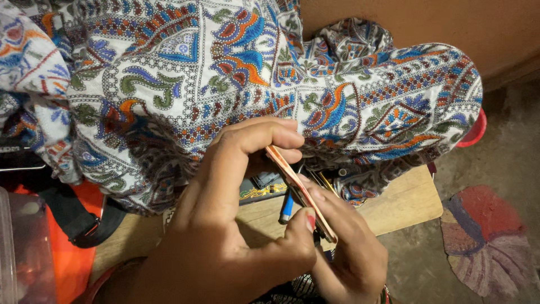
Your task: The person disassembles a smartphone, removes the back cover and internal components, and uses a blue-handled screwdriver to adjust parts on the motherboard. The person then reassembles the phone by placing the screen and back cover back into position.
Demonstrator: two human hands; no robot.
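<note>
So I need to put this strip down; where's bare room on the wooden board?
The wooden board is bare at its right end, between the patterned cloth and the floor mat. Crowded by the blue pen under both hands, left hand, right hand.

White cloth (185, 73), blue-orange-green paisley; orange strip (298, 188); blue pen (287, 208); red bowl (475, 132).

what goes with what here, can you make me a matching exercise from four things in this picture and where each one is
Things:
1. flat strip
2. blue pen
3. patterned cloth
4. red bowl

Places:
a. on the wooden board, under the hands
b. far right, behind the cloth
c. pinched between both hands
d. draped across the top

Pairs: 1-c, 2-a, 3-d, 4-b
</note>
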